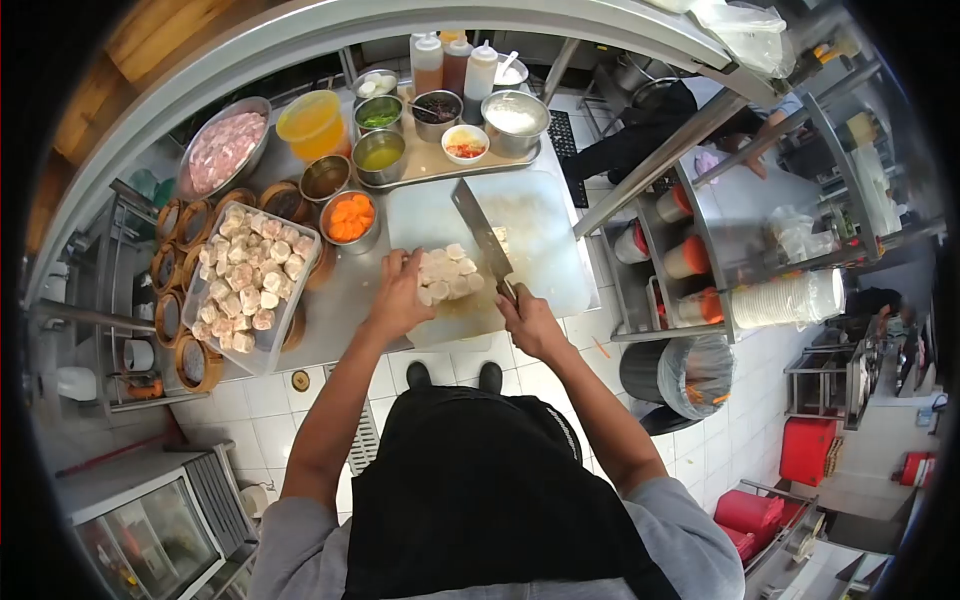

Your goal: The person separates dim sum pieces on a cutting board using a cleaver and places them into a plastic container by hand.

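My right hand [532, 322] is closed around the handle of a cleaver [482, 232]. Its broad blade points away from me over the white cutting board [556, 235]. Left of the blade sits a cluster of pale, cut chunks of food [448, 274], whose kind I cannot make out. Against the left side of that cluster rests my left hand [398, 300], thumb and fingers apart. A few small pale bits [501, 238] lie just right of the blade, partly hidden by it.
A clear tub of pale dumplings [250, 280] stands left, beside bamboo steamers [196, 364]. Behind are a bowl of chopped carrot [349, 218], a bowl of pink meat [228, 150] and a tray [420, 172] of sauces. A lined bin [690, 375] stands right; another person [650, 125] is beyond.
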